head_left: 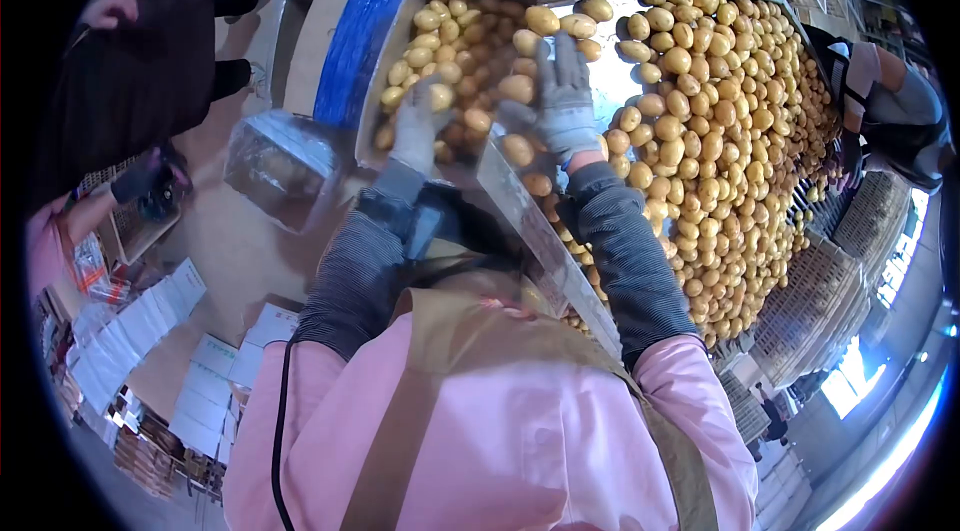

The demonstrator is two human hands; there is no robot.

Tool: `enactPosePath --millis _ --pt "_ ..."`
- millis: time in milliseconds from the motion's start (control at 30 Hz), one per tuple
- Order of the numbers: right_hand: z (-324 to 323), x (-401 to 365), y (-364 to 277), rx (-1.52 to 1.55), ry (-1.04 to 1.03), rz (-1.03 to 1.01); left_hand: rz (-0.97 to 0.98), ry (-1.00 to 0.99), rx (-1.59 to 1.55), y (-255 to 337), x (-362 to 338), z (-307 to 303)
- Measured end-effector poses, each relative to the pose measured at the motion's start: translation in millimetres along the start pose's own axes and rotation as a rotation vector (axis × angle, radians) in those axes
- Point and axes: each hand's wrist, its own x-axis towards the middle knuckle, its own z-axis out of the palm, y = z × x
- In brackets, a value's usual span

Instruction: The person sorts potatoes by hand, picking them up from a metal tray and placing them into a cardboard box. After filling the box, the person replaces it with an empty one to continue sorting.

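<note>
My left hand [415, 126], in a grey glove, reaches into a cardboard box [372, 136] holding many yellow-brown potatoes [425, 43]. Its fingers are stretched out over the potatoes at the near left side, touching one beside the fingertips. My right hand [565, 101], also gloved, lies at the left end of a sorting table [615, 81], fingers extended and pointing away from me. Several potatoes [516, 88] sit just left of it, at the opening between table and box; some there are blurred by motion. A large heap of potatoes [720, 121] spreads over the table to the right.
A metal rim [545, 241] runs along the table's near side. Left of the box are blue plastic wrap [360, 51] and a plastic-lined box [280, 166]. People stand at far left and far right. Stacked crates [815, 306] are at right, flattened cartons [205, 386] at lower left.
</note>
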Motion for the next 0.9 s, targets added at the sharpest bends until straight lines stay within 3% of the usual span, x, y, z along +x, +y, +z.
enactPosePath --millis 67,133,167,267,300,400,433,533,567,633,767,867,900 --pt "-1 -2 -3 -0.127 0.042 0.089 0.204 0.005 0.382 2 7 -31" --pt "1 -8 -5 -0.247 -0.026 0.094 0.266 0.020 0.460 17 -1 -66" --pt "6 -10 -6 -0.246 -0.066 0.082 0.290 0.123 0.420 15 -6 -84" --pt "2 -11 -34 -0.248 -0.230 0.037 0.410 0.311 0.686 2 -11 -139" --pt "7 -15 -43 -0.209 -0.171 0.040 0.323 0.376 0.898 1 -18 -145" --pt "26 -19 -63 -0.272 -0.074 0.159 -0.026 0.089 1.243 0 -8 -152" --pt "22 -17 -68 -0.298 -0.087 0.189 0.126 0.136 1.415 -6 -4 -147" --pt "30 -12 -60 -0.259 -0.084 0.081 0.183 -0.027 1.607 -1 29 -145" --pt "31 -12 -58 -0.224 -0.069 0.086 0.027 -0.109 1.780 -7 52 -149" --pt "33 -10 -55 -0.153 -0.037 0.090 0.050 -0.123 1.693 3 53 -147" --pt "26 -10 -58 -0.338 -0.144 0.198 0.185 -0.287 1.711 37 44 -147" --pt "29 -8 -60 -0.375 -0.126 0.283 -0.001 -0.173 1.324 17 93 -192" --pt "30 -6 -61 -0.432 -0.143 0.305 0.032 -0.148 1.287 16 107 -208"
